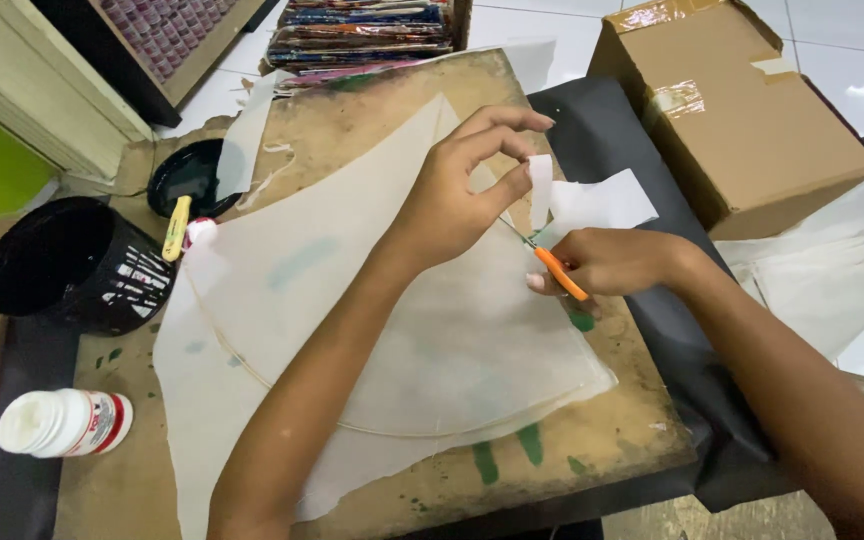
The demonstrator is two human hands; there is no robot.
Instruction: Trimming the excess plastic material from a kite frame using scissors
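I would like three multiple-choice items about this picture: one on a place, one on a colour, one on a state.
1. Where does the white glue bottle lie?
A. lower left of the board
B. on the cardboard box
C. inside the black pot

2. What colour are the handles of the scissors?
A. green
B. orange
C. blue

3. What does the left hand do?
A. rests flat
B. pinches a white paper strip
C. holds the bottle

Answers:
1 A, it lies on its side near the board's lower left corner.
2 B, orange shows in the right hand.
3 B, thumb and finger hold the white paper strip.
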